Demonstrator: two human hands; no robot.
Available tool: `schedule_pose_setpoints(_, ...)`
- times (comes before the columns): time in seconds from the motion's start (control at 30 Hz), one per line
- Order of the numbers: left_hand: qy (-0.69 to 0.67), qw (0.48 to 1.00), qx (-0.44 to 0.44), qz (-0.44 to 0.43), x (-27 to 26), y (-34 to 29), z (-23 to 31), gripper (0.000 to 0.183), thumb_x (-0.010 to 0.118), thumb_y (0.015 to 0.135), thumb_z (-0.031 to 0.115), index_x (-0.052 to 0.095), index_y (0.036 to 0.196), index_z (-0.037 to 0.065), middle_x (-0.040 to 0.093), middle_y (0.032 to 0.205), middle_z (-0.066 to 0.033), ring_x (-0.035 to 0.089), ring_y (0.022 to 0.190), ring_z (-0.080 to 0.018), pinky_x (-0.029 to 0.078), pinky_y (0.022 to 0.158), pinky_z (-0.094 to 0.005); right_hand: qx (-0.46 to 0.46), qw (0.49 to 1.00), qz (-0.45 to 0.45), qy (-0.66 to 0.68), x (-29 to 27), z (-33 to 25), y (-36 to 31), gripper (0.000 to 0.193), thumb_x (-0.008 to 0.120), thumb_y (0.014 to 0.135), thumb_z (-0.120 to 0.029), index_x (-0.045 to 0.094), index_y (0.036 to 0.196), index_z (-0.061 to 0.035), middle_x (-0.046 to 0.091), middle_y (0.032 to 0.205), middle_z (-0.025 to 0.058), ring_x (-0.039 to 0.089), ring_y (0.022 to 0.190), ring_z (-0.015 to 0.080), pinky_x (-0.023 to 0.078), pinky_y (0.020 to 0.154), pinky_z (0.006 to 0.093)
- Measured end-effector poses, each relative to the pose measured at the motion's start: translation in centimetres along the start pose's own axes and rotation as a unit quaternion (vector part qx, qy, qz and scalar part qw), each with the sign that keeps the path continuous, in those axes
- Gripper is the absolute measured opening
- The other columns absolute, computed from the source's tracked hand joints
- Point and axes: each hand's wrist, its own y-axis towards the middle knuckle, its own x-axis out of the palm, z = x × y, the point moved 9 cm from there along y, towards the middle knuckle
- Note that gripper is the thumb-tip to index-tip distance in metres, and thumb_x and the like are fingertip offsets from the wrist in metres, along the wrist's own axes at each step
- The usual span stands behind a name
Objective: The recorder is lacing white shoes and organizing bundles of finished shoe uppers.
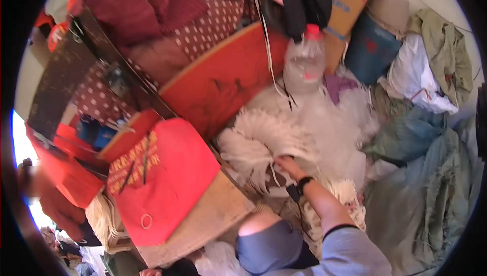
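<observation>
My right hand (287,165) reaches in from the lower right, a black watch on its wrist. Its fingers close on the edge of a thick white bundle (276,136) of many thin, fanned layers, perhaps cloth or strips. A pale strand hangs down beside the fingertips. Under and beside the bundle lie more whitish layers, partly wrapped in clear plastic (337,134). At the lower edge, a bit of a hand (150,272) shows next to something black. It seems to be my left hand, but most of it is cut off and its fingers are unclear.
On my left, a red sheet with yellow print (162,179) covers a wooden board (213,210), a rubber-band-like ring (146,220) on it. A large clear jug with red cap (305,60) stands behind the bundle. Green sacks (421,190) fill the right. Another person (63,205) is at far left.
</observation>
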Motion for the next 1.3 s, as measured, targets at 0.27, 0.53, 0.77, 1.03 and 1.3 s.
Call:
schedule_pose_setpoints(0.27, 0.028, 0.999, 0.037, 0.014, -0.1, 0.2, 2.2, 0.011, 0.067, 0.086, 0.011, 0.067, 0.081, 0.002, 0.060, 0.081, -0.0126, 0.053, 0.080, -0.0309, 0.043, 0.077, -0.0405, -0.007, 0.980, 0.014, -0.200, -2.3, 0.7, -3.3, 0.044, 0.068, 0.086, -0.033, 0.064, 0.118, -0.0015, 0.066, 0.110, 0.0110, 0.062, 0.096, 0.0196, 0.053, 0.075, 0.0320)
schedule_pose_setpoints(0.53, 0.084, 0.977, 0.162, 0.108, -0.7, -1.0, 1.4, 0.014, 0.068, 0.086, 0.017, 0.067, 0.083, 0.004, 0.061, 0.081, -0.0128, 0.054, 0.081, -0.0336, 0.042, 0.078, -0.0436, -0.122, 0.975, -0.092, -0.159, -0.1, -19.3, -5.9, 0.028, 0.059, 0.094, -0.026, 0.066, 0.106, -0.0014, 0.070, 0.099, 0.0073, 0.067, 0.086, 0.0159, 0.054, 0.075, 0.0294)
schedule_pose_setpoints(0.77, 0.036, 0.991, 0.101, 0.080, -1.2, -0.6, 1.1, 0.017, 0.069, 0.086, 0.019, 0.063, 0.078, 0.005, 0.060, 0.083, -0.0118, 0.055, 0.081, -0.0339, 0.043, 0.080, -0.0442, -0.322, 0.925, -0.109, -0.167, 4.6, -39.0, -10.5, 0.018, 0.058, 0.096, -0.020, 0.063, 0.100, -0.0025, 0.066, 0.089, 0.0023, 0.062, 0.076, 0.0102, 0.052, 0.068, 0.0258)
schedule_pose_setpoints(1.03, 0.045, 0.995, 0.050, 0.072, -1.9, -1.5, 1.3, 0.019, 0.070, 0.083, 0.021, 0.064, 0.075, 0.004, 0.060, 0.081, -0.0137, 0.056, 0.082, -0.0346, 0.042, 0.085, -0.0485, -0.513, 0.808, 0.022, -0.289, 8.2, -54.6, -17.5, 0.023, 0.062, 0.087, -0.020, 0.067, 0.098, -0.0009, 0.069, 0.085, 0.0144, 0.067, 0.077, 0.0240, 0.052, 0.071, 0.0355)
schedule_pose_setpoints(1.3, 0.112, 0.981, 0.101, 0.121, -2.4, -2.0, -2.2, 0.018, 0.070, 0.083, 0.022, 0.067, 0.076, 0.005, 0.062, 0.083, -0.0125, 0.056, 0.083, -0.0328, 0.044, 0.081, -0.0442, -0.583, 0.725, 0.109, -0.349, 10.9, -62.7, -17.8, 0.030, 0.064, 0.084, -0.024, 0.067, 0.099, 0.0016, 0.069, 0.097, 0.0193, 0.067, 0.092, 0.0321, 0.052, 0.083, 0.0401)
